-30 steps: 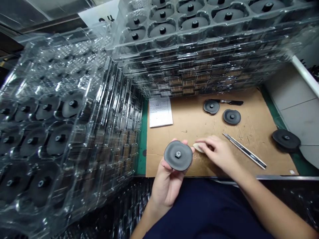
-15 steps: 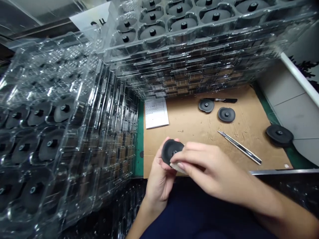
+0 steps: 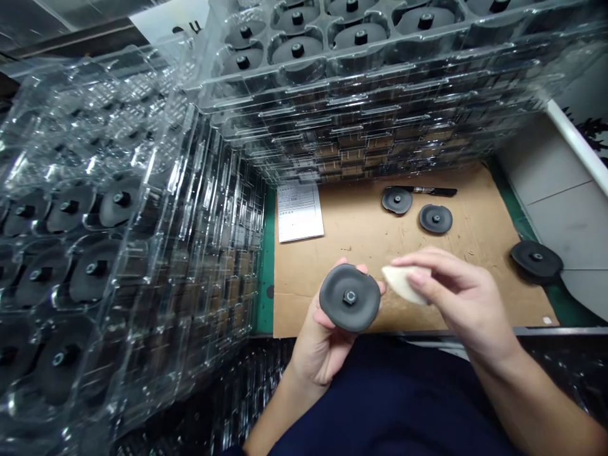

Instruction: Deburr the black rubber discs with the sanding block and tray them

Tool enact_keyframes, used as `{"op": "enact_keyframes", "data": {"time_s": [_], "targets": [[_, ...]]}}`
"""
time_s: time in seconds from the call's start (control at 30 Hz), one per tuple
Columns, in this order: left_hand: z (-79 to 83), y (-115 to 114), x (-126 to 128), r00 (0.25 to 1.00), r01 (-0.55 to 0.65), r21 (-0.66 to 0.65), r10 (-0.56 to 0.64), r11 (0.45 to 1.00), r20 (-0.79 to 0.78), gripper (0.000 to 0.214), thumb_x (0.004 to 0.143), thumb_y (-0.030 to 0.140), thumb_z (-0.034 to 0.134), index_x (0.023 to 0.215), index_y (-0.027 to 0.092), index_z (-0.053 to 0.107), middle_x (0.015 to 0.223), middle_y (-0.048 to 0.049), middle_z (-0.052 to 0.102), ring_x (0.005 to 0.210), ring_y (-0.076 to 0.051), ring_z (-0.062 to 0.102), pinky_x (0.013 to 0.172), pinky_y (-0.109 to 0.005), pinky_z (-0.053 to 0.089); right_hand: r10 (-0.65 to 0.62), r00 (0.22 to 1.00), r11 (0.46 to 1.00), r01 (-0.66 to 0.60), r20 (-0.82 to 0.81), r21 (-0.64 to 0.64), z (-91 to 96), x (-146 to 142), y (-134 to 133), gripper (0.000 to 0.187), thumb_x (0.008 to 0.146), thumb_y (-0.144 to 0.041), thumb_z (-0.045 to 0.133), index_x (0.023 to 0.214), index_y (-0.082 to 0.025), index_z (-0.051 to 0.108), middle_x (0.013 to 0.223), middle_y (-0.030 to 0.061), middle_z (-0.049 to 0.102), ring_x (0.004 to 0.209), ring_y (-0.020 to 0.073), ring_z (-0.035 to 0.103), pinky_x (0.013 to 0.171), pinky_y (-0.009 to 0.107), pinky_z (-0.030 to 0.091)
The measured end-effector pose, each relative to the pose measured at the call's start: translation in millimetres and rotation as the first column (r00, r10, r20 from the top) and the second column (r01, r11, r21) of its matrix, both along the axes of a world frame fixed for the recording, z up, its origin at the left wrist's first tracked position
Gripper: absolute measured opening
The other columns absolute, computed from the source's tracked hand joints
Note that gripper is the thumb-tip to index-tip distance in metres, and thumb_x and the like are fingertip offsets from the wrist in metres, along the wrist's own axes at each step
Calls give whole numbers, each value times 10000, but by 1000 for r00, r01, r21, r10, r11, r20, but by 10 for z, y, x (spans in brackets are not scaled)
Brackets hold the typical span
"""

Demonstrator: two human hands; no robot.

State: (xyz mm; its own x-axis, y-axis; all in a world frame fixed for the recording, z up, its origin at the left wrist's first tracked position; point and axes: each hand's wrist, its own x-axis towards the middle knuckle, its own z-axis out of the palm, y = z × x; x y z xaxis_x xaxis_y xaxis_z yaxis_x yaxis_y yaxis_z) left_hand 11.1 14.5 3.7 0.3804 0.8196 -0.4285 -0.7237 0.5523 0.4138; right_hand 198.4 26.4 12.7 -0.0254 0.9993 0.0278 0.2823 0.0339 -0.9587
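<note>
At far left, trays: clear plastic blister trays rise in stacks from 9 to 12 o'clock around the work area, their pockets holding dark discs with central studs.
Mat: a green mat shows as a strip beside the cardboard sheet.
Paper: a printed form lies near the sheet's 11 o'clock corner.
Left hand: the left hand is cupped palm-up, fingers curled behind the disc, gripping it.
Held disc: a dark rubber disc with a metal nut at its centre sits in that hand, above the sheet's near edge, at 6 o'clock.
Right hand: the right hand pinches a pale pad between thumb and fingers, just beside the disc's 3 o'clock edge.
Sheet, 1 o'clock: two more discs lie flat below a black marker.
Far right, 3 o'clock: another disc rests past the sheet's edge.
</note>
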Motion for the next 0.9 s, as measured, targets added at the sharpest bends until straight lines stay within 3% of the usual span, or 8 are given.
{"op": "enact_keyframes", "data": {"time_s": [0.07, 0.27, 0.47, 0.57, 0.6, 0.67, 0.77, 0.9], "targets": [[2, -16, 16, 998, 32, -7, -31, 999, 53, 529, 615, 452, 736, 1116, 327, 623, 1191, 17, 624, 1015, -226, 634, 895, -310, 512, -105, 992, 994, 106, 70, -21, -236, -6, 43, 217, 905, -275, 491, 1069, -249, 631, 973, 37, 644, 789, 158, 582, 617, 265, 448], [16, -38, 18, 991, 55, -75, -46, 996, 123, 531, 621, 530, 680, 1104, 316, 625, 1123, 15, 657, 1003, -225, 644, 874, -301, 520, 114, 938, 993, -113, 329, -23, -786, -212, 104, 181, 827, -218, 563, 940, -237, 704, 939, 58, 647, 919, 237, 531, 820, 399, 417], [30, -45, 37, 987, 119, -8, -117, 993, 109, 545, 796, 616, 422, 1175, 258, 581, 1131, -36, 635, 987, -224, 649, 841, -311, 533, 70, 940, 997, -80, 334, 15, -694, -170, 10, 247, 875, -197, 480, 1053, -224, 650, 1037, 67, 612, 1004, 226, 511, 872, 393, 407], [-67, -42, 41, 975, 138, 187, -101, 972, -197, 528, 862, 579, 350, 1295, 293, 448, 1192, -82, 580, 923, -236, 669, 787, -365, 549, 87, 944, 995, -97, 318, 16, -650, -118, -50, 227, 883, -192, 476, 1021, -244, 649, 975, 39, 633, 956, 203, 538, 849, 364, 429], [-110, -35, 37, 929, 154, 315, -28, 937, -369, 510, 864, 520, 429, 1331, 317, 388, 1216, -88, 556, 943, -241, 658, 814, -394, 536, 81, 946, 996, -91, 315, 18, -652, -110, -84, 223, 884, -192, 479, 1026, -246, 643, 970, 36, 635, 948, 199, 544, 847, 359, 433], [-186, -11, 21, 726, 265, 587, 243, 765, -644, 707, 787, 327, 642, 1381, 366, 260, 1244, -86, 522, 1040, -253, 602, 910, -449, 475, 36, 951, 999, -44, 308, 20, -669, -106, -172, 260, 891, -194, 472, 1116, -243, 593, 977, 40, 630, 935, 187, 556, 844, 351, 443], [-219, 29, -7, 452, 487, 709, 548, 509, -704, 1078, 641, 91, 751, 1418, 390, 66, 1238, -85, 522, 1128, -253, 525, 971, -478, 411, -89, 960, 994, 70, 267, 80, -674, -110, -304, 436, 891, -172, 467, 1319, -228, 410, 976, 53, 619, 905, 175, 571, 858, 361, 451], [-137, 34, -23, 382, 559, 652, 539, 512, -750, 1180, 621, 19, 741, 1408, 435, -32, 1260, -81, 519, 1138, -251, 516, 973, -469, 409, -18, 957, 933, -89, 290, 349, -562, -51, -299, 599, 842, -95, 518, 1387, -240, 316, 1004, 65, 625, 886, 180, 568, 819, 375, 445]]}}
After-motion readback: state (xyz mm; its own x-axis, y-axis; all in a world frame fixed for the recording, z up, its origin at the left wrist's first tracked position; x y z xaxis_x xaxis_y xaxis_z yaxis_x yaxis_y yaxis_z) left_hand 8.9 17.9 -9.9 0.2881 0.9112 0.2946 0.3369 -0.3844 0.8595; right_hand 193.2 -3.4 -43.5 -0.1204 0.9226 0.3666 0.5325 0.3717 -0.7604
